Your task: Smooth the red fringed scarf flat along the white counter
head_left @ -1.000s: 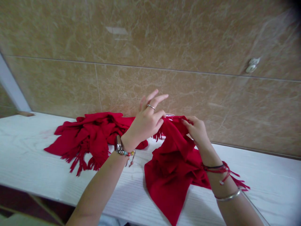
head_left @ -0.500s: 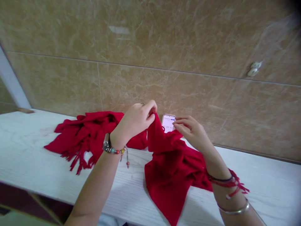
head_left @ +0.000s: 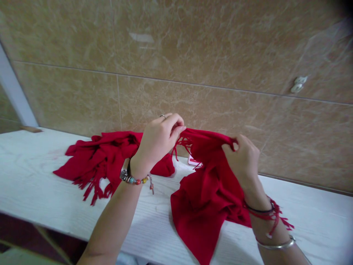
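Your left hand and right hand, fingers now pinched closed on the red fleece scarf, have spread its fringed end taut above the white wooden table. It now mostly hides the small white phone.

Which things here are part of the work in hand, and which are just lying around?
In hand: red scarf, its fringed edge stretched between left hand and right hand.

Lying about: red fringed heap on the white table; phone-like item, mostly hidden behind the scarf; wall clip.
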The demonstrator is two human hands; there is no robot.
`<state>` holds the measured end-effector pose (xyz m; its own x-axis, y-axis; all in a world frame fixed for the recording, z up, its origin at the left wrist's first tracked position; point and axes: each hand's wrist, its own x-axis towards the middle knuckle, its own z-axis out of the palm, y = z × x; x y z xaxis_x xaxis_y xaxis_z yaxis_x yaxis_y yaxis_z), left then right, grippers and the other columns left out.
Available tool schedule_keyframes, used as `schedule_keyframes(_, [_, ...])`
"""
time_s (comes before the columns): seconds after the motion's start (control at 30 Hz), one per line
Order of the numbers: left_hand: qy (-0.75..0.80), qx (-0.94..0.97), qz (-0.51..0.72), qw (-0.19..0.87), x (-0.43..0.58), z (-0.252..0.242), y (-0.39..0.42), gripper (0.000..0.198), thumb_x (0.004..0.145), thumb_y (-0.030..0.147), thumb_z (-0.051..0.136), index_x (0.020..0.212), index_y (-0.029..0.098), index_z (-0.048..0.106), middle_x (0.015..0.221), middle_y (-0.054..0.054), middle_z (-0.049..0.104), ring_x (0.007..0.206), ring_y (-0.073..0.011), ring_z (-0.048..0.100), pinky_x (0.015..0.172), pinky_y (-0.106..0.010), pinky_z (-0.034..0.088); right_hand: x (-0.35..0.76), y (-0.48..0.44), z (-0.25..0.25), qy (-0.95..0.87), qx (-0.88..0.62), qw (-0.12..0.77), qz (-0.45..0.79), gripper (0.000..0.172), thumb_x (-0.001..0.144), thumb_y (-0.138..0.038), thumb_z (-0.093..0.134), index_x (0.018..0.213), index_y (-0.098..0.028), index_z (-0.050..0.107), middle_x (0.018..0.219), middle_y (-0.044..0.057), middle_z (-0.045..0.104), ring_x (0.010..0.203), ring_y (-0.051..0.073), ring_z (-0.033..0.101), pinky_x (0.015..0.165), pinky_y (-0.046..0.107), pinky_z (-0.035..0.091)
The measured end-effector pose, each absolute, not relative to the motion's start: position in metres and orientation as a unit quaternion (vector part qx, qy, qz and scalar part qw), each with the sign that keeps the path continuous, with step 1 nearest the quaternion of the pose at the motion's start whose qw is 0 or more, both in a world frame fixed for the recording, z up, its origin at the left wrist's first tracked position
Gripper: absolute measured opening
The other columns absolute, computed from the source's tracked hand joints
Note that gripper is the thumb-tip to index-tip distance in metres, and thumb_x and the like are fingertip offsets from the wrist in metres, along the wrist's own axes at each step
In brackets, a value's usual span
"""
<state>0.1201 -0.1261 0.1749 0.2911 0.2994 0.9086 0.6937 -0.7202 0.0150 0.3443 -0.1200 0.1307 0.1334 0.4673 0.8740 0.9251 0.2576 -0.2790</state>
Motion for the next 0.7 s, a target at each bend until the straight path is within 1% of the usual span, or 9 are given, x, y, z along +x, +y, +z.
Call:
schedule_keyframes(0.1, [-0.320, -0.762, -0.520, 0.217, 0.121, 0.176, -0.131, 0.009, 0.084, 0.018, 0.047, 0.076, 0.017, 0.051, 0.075, -0.001, 0.059, 0.072, -0.0133, 0.055, 0.066, -0.024, 0.042, 0.384, -0.105, 0.133, -0.581, -0.632, 0.468, -0.208, 0.015, 0.068, -0.023, 0.049, 0.076, -0.018, 0.060, 0.075, 0.009, 0.062, 0.072, 0.023, 0.055, 0.066, 0.034, 0.041])
schedule_keyframes(0.17, [-0.328, -0.740, -0.544, 0.220, 0.119, 0.177, -0.130, 0.009, 0.084, 0.018, 0.046, 0.077, 0.017, 0.051, 0.076, -0.001, 0.059, 0.073, -0.0132, 0.055, 0.067, -0.024, 0.042, 0.406, -0.095, 0.128, -0.618, -0.654, 0.418, -0.123, 0.018, 0.067, -0.024, 0.050, 0.079, -0.017, 0.062, 0.074, 0.008, 0.064, 0.071, 0.024, 0.057, 0.065, 0.033, 0.042])
schedule_keyframes(0.23, [-0.341, -0.725, -0.562, 0.203, 0.116, 0.177, -0.124, 0.008, 0.084, 0.018, 0.047, 0.077, 0.017, 0.050, 0.074, 0.000, 0.058, 0.071, -0.0127, 0.055, 0.066, -0.024, 0.042, 0.419, -0.087, 0.121, -0.708, -0.620, 0.338, -0.005, 0.023, 0.066, -0.023, 0.052, 0.086, -0.018, 0.064, 0.079, 0.006, 0.066, 0.074, 0.023, 0.058, 0.066, 0.032, 0.044])
schedule_keyframes(0.3, [-0.353, -0.735, -0.554, 0.169, 0.114, 0.176, -0.116, 0.007, 0.083, 0.016, 0.047, 0.076, 0.017, 0.049, 0.070, 0.001, 0.058, 0.067, -0.0117, 0.055, 0.063, -0.023, 0.042, 0.422, -0.081, 0.115, -0.770, -0.573, 0.275, 0.055, 0.027, 0.064, -0.021, 0.053, 0.090, -0.019, 0.064, 0.085, 0.005, 0.067, 0.079, 0.023, 0.060, 0.071, 0.033, 0.046])
schedule_keyframes(0.37, [-0.358, -0.758, -0.527, 0.137, 0.116, 0.174, -0.110, 0.007, 0.082, 0.015, 0.048, 0.075, 0.017, 0.049, 0.067, 0.002, 0.057, 0.063, -0.0108, 0.054, 0.060, -0.022, 0.041, 0.413, -0.079, 0.112, -0.776, -0.559, 0.292, 0.015, 0.029, 0.065, -0.021, 0.055, 0.092, -0.018, 0.064, 0.093, 0.008, 0.066, 0.087, 0.025, 0.059, 0.079, 0.037, 0.045])
schedule_keyframes(0.47, [-0.349, -0.788, -0.492, 0.122, 0.124, 0.169, -0.106, 0.007, 0.081, 0.013, 0.052, 0.074, 0.016, 0.050, 0.068, 0.002, 0.057, 0.063, -0.0106, 0.054, 0.060, -0.022, 0.041, 0.384, -0.087, 0.115, -0.766, -0.506, 0.394, -0.053, 0.031, 0.070, -0.025, 0.055, 0.100, -0.018, 0.061, 0.102, 0.010, 0.063, 0.097, 0.024, 0.056, 0.085, 0.040, 0.043])
schedule_keyframes(0.57, [-0.320, -0.812, -0.474, 0.117, 0.133, 0.167, -0.108, 0.009, 0.080, 0.010, 0.053, 0.073, 0.016, 0.050, 0.070, 0.002, 0.058, 0.066, -0.0103, 0.054, 0.062, -0.022, 0.040, 0.347, -0.104, 0.121, -0.798, -0.409, 0.441, 0.015, 0.036, 0.075, -0.032, 0.054, 0.109, -0.019, 0.055, 0.108, 0.009, 0.060, 0.098, 0.021, 0.057, 0.084, 0.037, 0.046])
schedule_keyframes(0.63, [-0.295, -0.826, -0.467, 0.110, 0.137, 0.167, -0.112, 0.010, 0.081, 0.010, 0.053, 0.073, 0.016, 0.050, 0.071, 0.002, 0.058, 0.067, -0.0099, 0.054, 0.063, -0.022, 0.040, 0.326, -0.113, 0.120, -0.806, -0.378, 0.451, 0.059, 0.040, 0.077, -0.032, 0.054, 0.115, -0.019, 0.051, 0.111, 0.009, 0.059, 0.098, 0.020, 0.057, 0.084, 0.036, 0.046])
schedule_keyframes(0.7, [-0.271, -0.840, -0.459, 0.102, 0.138, 0.168, -0.117, 0.010, 0.082, 0.011, 0.052, 0.074, 0.016, 0.049, 0.072, 0.002, 0.058, 0.068, -0.0097, 0.054, 0.064, -0.021, 0.040, 0.313, -0.116, 0.116, -0.804, -0.367, 0.462, 0.072, 0.040, 0.078, -0.029, 0.052, 0.117, -0.020, 0.048, 0.111, 0.009, 0.059, 0.098, 0.019, 0.057, 0.083, 0.036, 0.046])
